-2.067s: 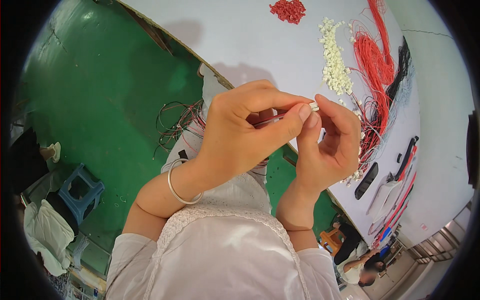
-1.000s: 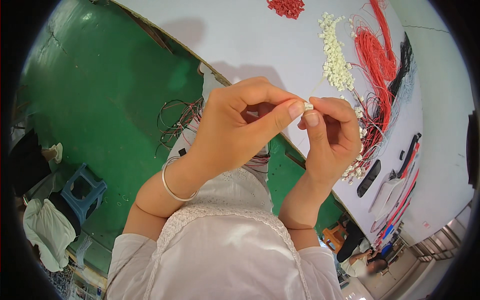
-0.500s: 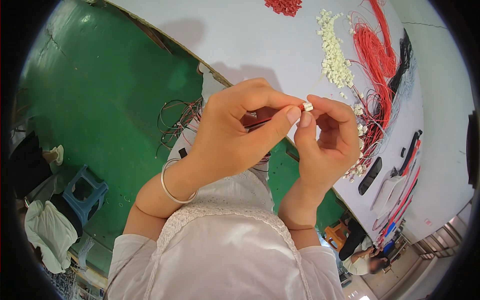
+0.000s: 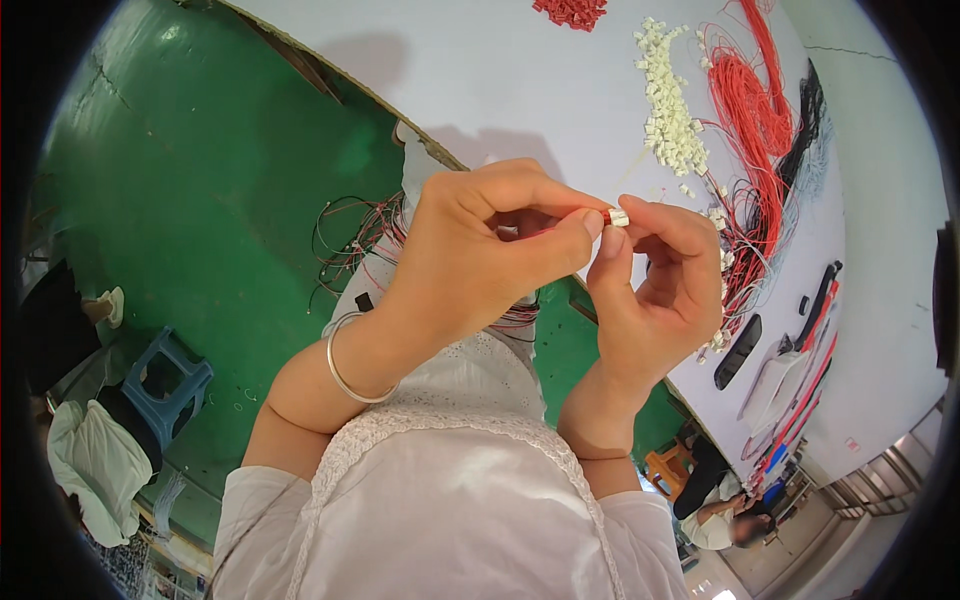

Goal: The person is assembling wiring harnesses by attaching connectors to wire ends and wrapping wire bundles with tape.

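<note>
Presently, the small white plastic connector sat between the fingertips: the left hand pinched and largely covered the slim red part at its 9 o'clock end; the right hand grasped its body. One second earlier, the red was hidden. Cream plastic pieces lay heaped at 1 o'clock, a red wire bundle at 2.

The person wears a white top and silver bangle.

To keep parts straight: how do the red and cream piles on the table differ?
The red pile, partly out of view, looks compact; the cream pile forms a long strip. The cream pile lies near the red wires; the red pile sits farther off. Both hold many small pieces.
</note>
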Tool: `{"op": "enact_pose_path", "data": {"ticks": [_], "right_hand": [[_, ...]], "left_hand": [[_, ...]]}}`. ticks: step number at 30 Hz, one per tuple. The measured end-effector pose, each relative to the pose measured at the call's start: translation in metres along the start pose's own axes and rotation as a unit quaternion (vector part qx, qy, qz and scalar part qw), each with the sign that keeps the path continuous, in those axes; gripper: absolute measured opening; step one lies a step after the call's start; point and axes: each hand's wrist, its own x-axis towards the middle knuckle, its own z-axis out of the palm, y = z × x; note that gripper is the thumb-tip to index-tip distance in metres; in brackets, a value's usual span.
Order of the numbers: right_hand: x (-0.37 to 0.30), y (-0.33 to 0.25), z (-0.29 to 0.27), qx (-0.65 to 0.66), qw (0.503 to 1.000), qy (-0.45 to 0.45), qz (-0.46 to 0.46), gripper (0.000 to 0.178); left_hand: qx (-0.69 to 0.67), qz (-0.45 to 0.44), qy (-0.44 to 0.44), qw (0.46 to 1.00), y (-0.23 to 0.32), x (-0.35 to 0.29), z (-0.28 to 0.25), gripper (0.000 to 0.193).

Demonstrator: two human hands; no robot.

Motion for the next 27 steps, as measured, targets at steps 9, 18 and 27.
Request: {"op": "enact_pose_path", "data": {"ticks": [9,18,27], "right_hand": [[0.001,-0.004,-0.006,0.008,0.999,-0.035,-0.001,0.025],[0.000,0.009,-0.011,-0.023,0.994,-0.040,-0.094,0.026],[0.003,0.015,-0.021,-0.007,0.996,-0.075,-0.053,0.027]], "left_hand": [[0.054,0.078,-0.011,0.995,-0.005,0.002,-0.006,0.011],[0.024,0.029,-0.009,0.999,-0.005,-0.001,-0.005,0.011],[0.008,-0.023,-0.024,0.999,0.004,-0.005,-0.005,0.007]]}}
